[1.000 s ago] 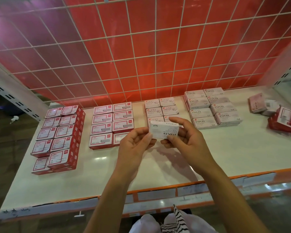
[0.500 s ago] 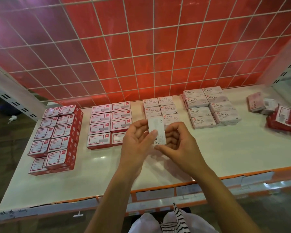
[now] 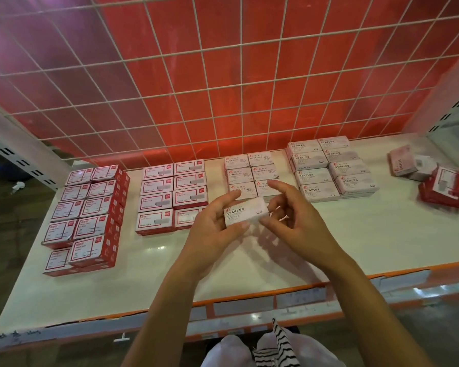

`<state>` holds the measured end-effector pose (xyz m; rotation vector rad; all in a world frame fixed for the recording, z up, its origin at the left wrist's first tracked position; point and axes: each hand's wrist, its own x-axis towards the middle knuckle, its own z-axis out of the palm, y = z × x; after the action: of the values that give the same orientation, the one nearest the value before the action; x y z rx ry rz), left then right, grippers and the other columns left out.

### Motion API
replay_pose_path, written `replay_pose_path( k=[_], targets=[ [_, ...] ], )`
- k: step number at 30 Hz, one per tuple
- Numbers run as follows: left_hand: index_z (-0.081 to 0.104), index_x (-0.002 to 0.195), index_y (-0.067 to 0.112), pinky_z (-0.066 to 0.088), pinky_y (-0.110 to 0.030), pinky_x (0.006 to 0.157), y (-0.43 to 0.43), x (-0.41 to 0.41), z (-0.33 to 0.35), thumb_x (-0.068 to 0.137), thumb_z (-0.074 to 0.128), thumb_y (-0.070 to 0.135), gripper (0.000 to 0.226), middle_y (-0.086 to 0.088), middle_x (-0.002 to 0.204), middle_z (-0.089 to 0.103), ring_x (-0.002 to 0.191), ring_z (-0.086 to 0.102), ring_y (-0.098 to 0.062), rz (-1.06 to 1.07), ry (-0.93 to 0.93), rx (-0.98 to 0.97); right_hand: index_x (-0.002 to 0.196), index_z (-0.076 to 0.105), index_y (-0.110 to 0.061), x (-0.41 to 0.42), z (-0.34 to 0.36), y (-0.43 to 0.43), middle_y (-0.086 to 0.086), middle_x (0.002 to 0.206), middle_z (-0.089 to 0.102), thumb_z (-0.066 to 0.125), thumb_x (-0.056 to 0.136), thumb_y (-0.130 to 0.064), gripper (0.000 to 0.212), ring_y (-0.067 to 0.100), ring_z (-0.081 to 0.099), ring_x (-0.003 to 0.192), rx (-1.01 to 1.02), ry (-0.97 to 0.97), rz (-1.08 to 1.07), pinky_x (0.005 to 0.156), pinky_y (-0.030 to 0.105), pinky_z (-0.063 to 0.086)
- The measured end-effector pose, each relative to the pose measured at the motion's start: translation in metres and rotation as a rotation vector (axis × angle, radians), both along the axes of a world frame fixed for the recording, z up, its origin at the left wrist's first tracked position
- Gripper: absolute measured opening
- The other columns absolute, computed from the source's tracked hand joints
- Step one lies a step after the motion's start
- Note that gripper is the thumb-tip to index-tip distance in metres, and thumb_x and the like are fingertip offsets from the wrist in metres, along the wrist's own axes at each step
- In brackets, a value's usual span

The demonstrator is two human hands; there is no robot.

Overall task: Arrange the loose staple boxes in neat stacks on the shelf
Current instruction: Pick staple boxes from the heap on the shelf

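Observation:
A white staple box (image 3: 245,212) marked STAPLES is held above the middle of the cream shelf (image 3: 355,234), label up. My left hand (image 3: 212,229) grips its left end between thumb and fingers. My right hand (image 3: 294,218) pinches its right end, with the index finger lifted. Behind the right hand stands a neat block of matching staple boxes (image 3: 331,168). A loose heap of pink and red boxes (image 3: 435,181) lies at the far right of the shelf.
Paper-clip boxes (image 3: 249,170) sit in rows behind my hands. Two blocks of red-and-white boxes (image 3: 170,194) (image 3: 88,215) fill the left part. A white wire grid (image 3: 223,75) over a red panel closes the back. The shelf has an orange front edge (image 3: 249,300).
The box has been turned in my hands, from lying flat with the label upside down, through standing on end, to lying flat with the label upright.

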<state>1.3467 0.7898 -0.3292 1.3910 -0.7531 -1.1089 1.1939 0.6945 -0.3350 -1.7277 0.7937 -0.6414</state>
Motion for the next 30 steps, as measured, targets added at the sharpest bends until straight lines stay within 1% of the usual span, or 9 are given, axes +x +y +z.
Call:
replay_pose_path(
  k=[3,6,11,14,17,19,21,25,30],
  targets=[
    [0.054,0.122,0.028,0.054,-0.024,0.078,0.0,-0.001,-0.002,0.078,0.066,-0.013,0.062,0.011,0.115,0.064,0.104,0.064,-0.003,-0.026,0.01,0.022,0.123,0.054,-0.034,-0.004,0.001,-0.006,-0.009,0.088,0.057,0.073,0.08,-0.014,0.051,0.006,0.056,0.07,-0.055,0.099,0.066,0.066,0.021,0.051],
    [0.055,0.121,0.029,0.055,-0.024,0.079,-0.001,-0.005,-0.006,0.076,0.07,-0.012,0.062,0.01,0.116,0.065,0.106,0.063,-0.003,-0.05,-0.057,0.035,0.118,0.057,-0.033,-0.008,0.002,-0.009,-0.008,0.086,0.058,0.076,0.076,-0.012,0.051,0.002,0.054,0.066,-0.087,0.151,0.065,0.064,0.018,0.049],
    [0.054,0.122,0.025,0.054,-0.022,0.081,-0.008,-0.015,-0.011,0.075,0.074,-0.008,0.061,0.009,0.118,0.064,0.109,0.062,-0.002,-0.089,-0.127,0.062,0.119,0.051,-0.04,-0.018,-0.002,-0.014,-0.009,0.092,0.054,0.076,0.076,-0.016,0.056,0.0,0.051,0.078,-0.22,0.265,0.08,0.066,0.011,0.045],
    [0.055,0.119,0.026,0.054,-0.02,0.081,-0.013,-0.021,-0.012,0.077,0.076,-0.001,0.055,0.007,0.121,0.063,0.107,0.062,-0.001,-0.098,-0.187,0.073,0.119,0.057,-0.034,-0.024,-0.003,-0.018,-0.009,0.093,0.051,0.078,0.075,-0.018,0.051,-0.002,0.05,0.081,-0.261,0.299,0.035,0.068,0.008,0.043],
    [0.057,0.115,0.027,0.054,-0.018,0.079,-0.02,-0.024,-0.01,0.076,0.079,0.017,0.047,0.009,0.119,0.06,0.099,0.062,0.001,-0.074,-0.397,0.109,0.119,0.061,-0.027,-0.034,-0.004,-0.025,-0.01,0.09,0.051,0.077,0.075,-0.015,0.049,-0.004,0.05,0.079,-0.249,0.286,0.002,0.069,0.008,0.043],
    [0.06,0.119,0.028,0.055,-0.022,0.081,-0.027,-0.026,-0.006,0.076,0.079,0.026,0.048,0.012,0.116,0.055,0.098,0.058,0.001,-0.094,-0.575,0.124,0.12,0.06,-0.028,-0.041,-0.004,-0.03,-0.01,0.09,0.051,0.077,0.076,-0.014,0.048,-0.001,0.051,0.079,-0.246,0.285,-0.006,0.07,0.009,0.044],
    [0.06,0.124,0.026,0.053,-0.018,0.082,-0.035,-0.027,0.0,0.076,0.078,0.032,0.051,0.014,0.109,0.051,0.094,0.054,-0.001,-0.152,-0.704,0.145,0.121,0.06,-0.028,-0.047,-0.005,-0.035,-0.009,0.091,0.052,0.076,0.077,-0.014,0.049,0.003,0.053,0.078,-0.233,0.287,-0.019,0.07,0.01,0.046],
    [0.063,0.123,0.025,0.05,-0.019,0.082,-0.055,-0.032,0.007,0.074,0.077,0.038,0.053,0.009,0.101,0.056,0.086,0.057,-0.005,-0.168,-0.816,0.172,0.123,0.055,-0.032,-0.064,-0.006,-0.044,-0.012,0.095,0.058,0.074,0.079,-0.019,0.05,0.005,0.057,0.081,-0.157,0.24,-0.093,0.073,0.017,0.05],
    [0.063,0.124,0.02,0.046,-0.015,0.076,-0.089,-0.044,0.011,0.077,0.076,0.035,0.051,0.006,0.1,0.057,0.076,0.054,-0.002,-0.122,-0.934,0.182,0.116,0.06,-0.031,-0.094,-0.011,-0.059,-0.013,0.093,0.062,0.071,0.082,-0.019,0.037,0.0,0.056,0.084,-0.137,0.206,-0.187,0.073,0.017,0.049]
  ],
)
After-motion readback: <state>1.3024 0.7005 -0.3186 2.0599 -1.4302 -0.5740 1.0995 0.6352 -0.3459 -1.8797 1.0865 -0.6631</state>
